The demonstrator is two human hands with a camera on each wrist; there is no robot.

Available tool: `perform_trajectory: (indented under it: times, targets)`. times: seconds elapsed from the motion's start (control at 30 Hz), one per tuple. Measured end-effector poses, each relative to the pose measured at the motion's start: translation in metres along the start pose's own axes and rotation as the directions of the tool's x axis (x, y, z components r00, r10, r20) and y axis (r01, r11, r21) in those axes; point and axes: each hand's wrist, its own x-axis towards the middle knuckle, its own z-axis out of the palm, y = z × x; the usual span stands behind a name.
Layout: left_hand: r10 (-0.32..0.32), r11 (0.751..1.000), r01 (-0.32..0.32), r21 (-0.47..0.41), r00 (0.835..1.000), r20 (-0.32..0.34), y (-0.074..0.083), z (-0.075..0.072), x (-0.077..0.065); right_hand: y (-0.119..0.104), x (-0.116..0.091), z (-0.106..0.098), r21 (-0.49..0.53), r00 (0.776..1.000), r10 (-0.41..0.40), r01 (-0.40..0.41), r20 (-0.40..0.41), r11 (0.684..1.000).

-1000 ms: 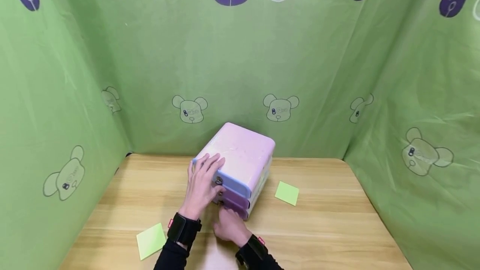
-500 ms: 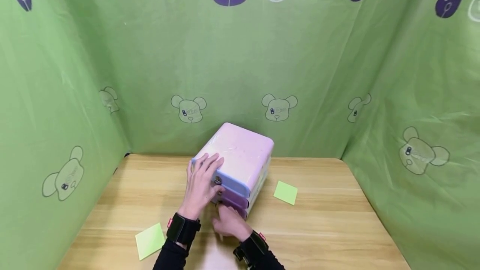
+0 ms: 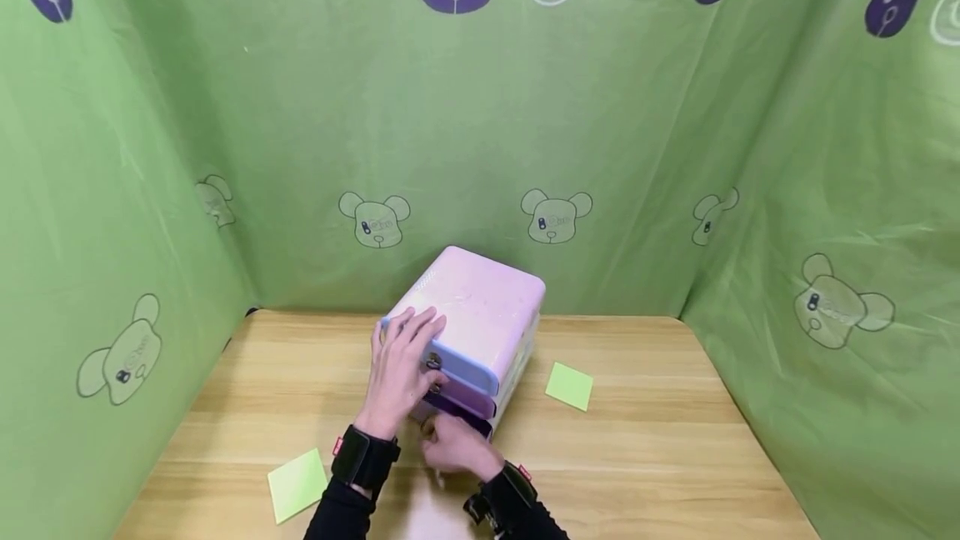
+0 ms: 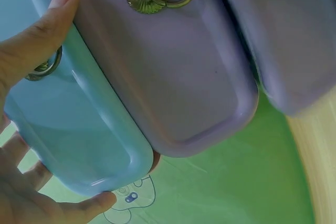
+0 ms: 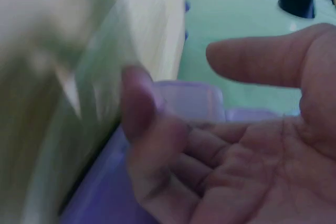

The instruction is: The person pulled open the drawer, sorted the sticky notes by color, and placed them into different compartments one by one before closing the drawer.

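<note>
A small drawer box point(image 3: 483, 298) with a pink top stands at an angle on the table. Its blue top drawer point(image 4: 89, 129) and purple middle drawer point(image 4: 184, 87) carry brass ring pulls. My left hand point(image 3: 396, 373) grips the box's upper left corner, fingers over the top and thumb across the blue front. Low at the front, my right hand point(image 3: 456, 443) curls a finger at the bottom drawer point(image 4: 299, 40), which stands a little out with a dark gap above it. The hand hides that drawer's pull. In the right wrist view the thumb point(image 5: 257, 59) points away from the curled fingers.
One pale green paper square point(image 3: 298, 486) lies left of the left wrist, another point(image 3: 569, 387) right of the box. Green printed cloth point(image 3: 480, 123) surrounds the wooden table point(image 3: 645, 448) at the back and sides.
The bottom drawer has come out slightly toward me, and a dark gap has appeared above it. My right hand has moved a little back with it. The left hand keeps its place.
</note>
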Motion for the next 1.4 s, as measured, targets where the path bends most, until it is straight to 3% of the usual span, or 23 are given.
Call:
perform_trajectory:
  times: [0.6,1.03,1.4]
  targets:
    - [-0.016,1.0,0.016,-0.012,1.0,0.009,0.001,-0.002,0.0,-0.015,-0.021,0.029,0.033,1.0,0.01,-0.009,-0.006,0.999]
    - [-0.027,1.0,0.027,-0.015,1.0,0.007,0.0,0.0,-0.002,-0.023,-0.032,0.038,0.078,0.999,0.02,-0.022,0.027,0.997]
    - [-0.02,1.0,0.02,-0.019,1.0,0.001,0.0,0.0,0.0,-0.029,-0.038,0.043,0.081,0.999,-0.026,0.022,0.038,0.996]
